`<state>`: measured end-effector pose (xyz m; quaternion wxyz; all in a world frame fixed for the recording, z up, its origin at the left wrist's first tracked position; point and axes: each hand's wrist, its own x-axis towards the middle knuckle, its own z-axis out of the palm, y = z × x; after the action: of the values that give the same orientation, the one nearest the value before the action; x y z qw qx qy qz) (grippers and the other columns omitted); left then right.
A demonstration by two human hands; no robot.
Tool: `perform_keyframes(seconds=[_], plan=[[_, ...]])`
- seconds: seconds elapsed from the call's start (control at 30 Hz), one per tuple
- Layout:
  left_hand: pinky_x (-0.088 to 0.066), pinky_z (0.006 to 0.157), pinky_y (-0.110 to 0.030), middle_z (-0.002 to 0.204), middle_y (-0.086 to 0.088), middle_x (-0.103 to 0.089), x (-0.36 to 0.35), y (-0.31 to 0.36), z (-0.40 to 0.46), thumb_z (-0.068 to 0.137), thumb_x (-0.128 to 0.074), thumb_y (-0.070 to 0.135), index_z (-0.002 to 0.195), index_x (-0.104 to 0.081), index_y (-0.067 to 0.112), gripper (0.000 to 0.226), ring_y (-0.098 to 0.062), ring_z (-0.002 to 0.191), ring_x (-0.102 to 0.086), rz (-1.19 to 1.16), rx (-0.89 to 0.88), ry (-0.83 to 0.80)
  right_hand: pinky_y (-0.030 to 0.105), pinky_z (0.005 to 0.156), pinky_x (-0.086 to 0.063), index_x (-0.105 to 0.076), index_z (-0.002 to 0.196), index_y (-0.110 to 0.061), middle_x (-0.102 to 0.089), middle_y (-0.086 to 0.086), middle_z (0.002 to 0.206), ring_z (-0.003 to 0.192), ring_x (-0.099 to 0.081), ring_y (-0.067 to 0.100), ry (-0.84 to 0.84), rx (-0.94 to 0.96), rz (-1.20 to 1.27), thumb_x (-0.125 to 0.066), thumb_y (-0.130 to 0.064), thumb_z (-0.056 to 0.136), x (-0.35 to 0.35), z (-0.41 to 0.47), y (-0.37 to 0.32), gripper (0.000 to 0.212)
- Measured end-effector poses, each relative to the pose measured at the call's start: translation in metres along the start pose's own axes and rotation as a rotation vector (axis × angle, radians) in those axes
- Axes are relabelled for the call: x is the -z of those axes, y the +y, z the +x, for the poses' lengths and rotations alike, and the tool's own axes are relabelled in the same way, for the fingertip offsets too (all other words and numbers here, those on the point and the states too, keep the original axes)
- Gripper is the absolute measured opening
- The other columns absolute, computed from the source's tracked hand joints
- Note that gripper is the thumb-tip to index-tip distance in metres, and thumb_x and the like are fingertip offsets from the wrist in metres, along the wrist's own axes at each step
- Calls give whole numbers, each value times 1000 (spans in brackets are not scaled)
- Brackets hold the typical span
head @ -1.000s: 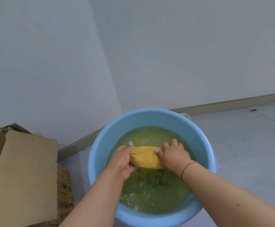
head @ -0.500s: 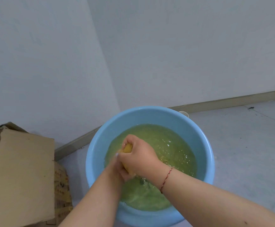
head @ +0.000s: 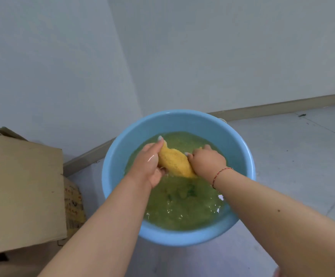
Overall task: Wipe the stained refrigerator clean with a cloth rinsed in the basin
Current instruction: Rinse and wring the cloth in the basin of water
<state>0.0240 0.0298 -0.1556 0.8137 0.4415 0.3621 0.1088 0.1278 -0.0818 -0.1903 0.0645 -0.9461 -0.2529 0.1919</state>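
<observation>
You find no readable text here. The only printing stands on the side of the cardboard box [head: 74, 204] at your left: dark marks on a yellow panel, too small and blurred to read.

Bare room: cardboard box [head: 23, 188], skirting [head: 282, 105]

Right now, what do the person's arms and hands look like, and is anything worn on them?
Both forearms are bare, with no sleeves or gloves in view. The left hand is wet and glistening, and its nails look pale and polished. The right hand has a thin red string bracelet around the wrist. No rings or watch show.
</observation>
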Motion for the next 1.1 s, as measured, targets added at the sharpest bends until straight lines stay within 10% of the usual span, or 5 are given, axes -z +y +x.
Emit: perform_keyframes(seconds=[0.17,0.4,0.7,0.83,1.1], plan=[[-53,90,-43,143,-14,-46,22,-4,3,97,-50,17,147,-32,26,54,-34,100,-64,481,119,110,60,113,-2,-50,137,-19,-27,8,154,142,-17,30,-101,147,-492,-18,-67,93,1,4,12,72],[-39,104,-32,143,-8,-44,28,-14,5,74,-75,20,146,-38,26,81,-27,131,-44,1628,-287,-37,36,82,-50,-54,122,-11,-61,5,104,97,-59,27,-322,382,-508,-53,-12,92,-7,-13,-6,31],[-50,68,-20,84,5,-69,20,-14,2,69,-78,5,99,-65,11,33,-5,75,-63,629,-413,-213,22,45,-43,-64,80,-13,-61,0,68,56,-56,9,128,505,576,-62,-1,69,80,-19,-23,17],[-56,84,-48,109,-26,-65,16,-3,2,70,-65,3,120,-55,-6,52,-37,97,-65,68,-185,-206,29,58,-53,-57,76,-11,-59,9,71,64,-57,23,-134,161,1383,-59,13,74,52,-1,-6,24],[-46,98,-48,108,-25,-59,11,8,-5,74,-52,21,120,-51,-11,56,-40,110,-55,-460,-49,-273,46,76,-57,-64,105,-16,-71,8,88,78,-68,26,-615,123,1551,-56,-40,92,3,-33,-30,29]])
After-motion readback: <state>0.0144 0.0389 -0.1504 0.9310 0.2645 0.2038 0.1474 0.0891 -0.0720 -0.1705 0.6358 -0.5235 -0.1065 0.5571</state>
